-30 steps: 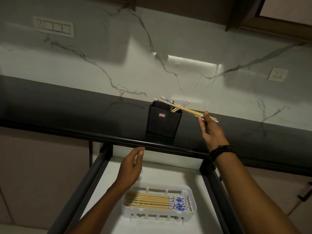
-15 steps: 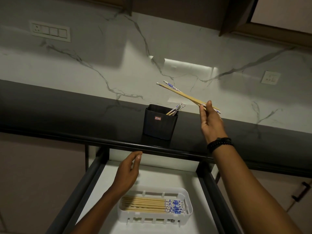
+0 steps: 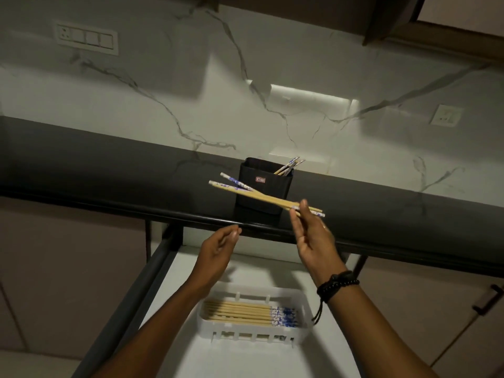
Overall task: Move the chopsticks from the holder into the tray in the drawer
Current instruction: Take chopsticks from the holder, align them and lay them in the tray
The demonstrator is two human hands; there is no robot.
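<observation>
My right hand pinches a pair of wooden chopsticks with blue-patterned ends, held nearly level in front of the black holder on the dark counter. A few more chopsticks lean in the holder's right corner. My left hand hovers with relaxed fingers over the open drawer, holding nothing. Below it, the white slotted tray in the drawer holds several chopsticks laid side by side, blue ends to the right.
The drawer has dark side rails and a white floor. The dark counter edge runs across above it. A marble wall with switch plates stands behind. A cabinet handle shows at the right.
My right hand has lifted the pair clear of the holder and brought it down and left, in front of the holder. My left hand stays over the drawer.
</observation>
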